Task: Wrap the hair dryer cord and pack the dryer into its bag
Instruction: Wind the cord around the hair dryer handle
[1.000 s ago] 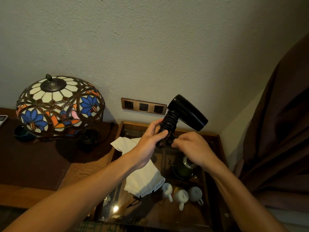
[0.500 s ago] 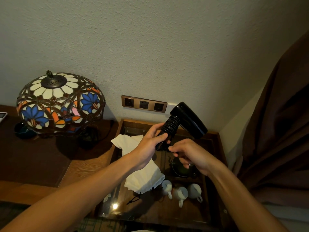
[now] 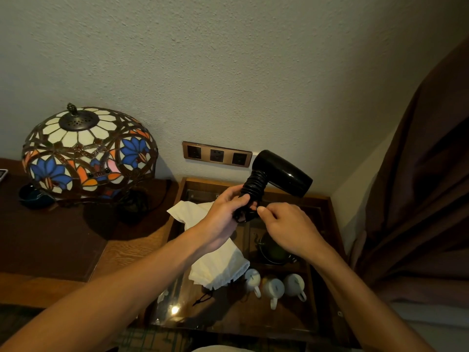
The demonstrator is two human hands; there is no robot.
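We see the left hand clenched around the lower end of the handle of one glossy black plastic hair dryer, fingers curled over the front and thumb pressed against the coils. One black rubber cord is wound in tight turns up the handle, from the hand to the barrel. The right hand meets it from the other side, thumb and forefinger pinched on the loose black end of the cord just below the handle; what exactly lies between those fingertips we cannot tell. Both forearms reach up from the bottom edge and converge, wrists slightly bent, the dryer held in the air above the table with its barrel pointing right and slightly downward. Beneath the hands lies one white cloth drawstring bag, crumpled on the glass top of a dark wooden tray table, a black drawstring trailing from its lower end. Under the glass we count three white ceramic cups in a row and one dark green round teapot. On the wall behind: one copper-framed plate with three sockets. To the left stands one stained-glass dome lamp with blue and orange flowers, and a brown curtain hangs at right.
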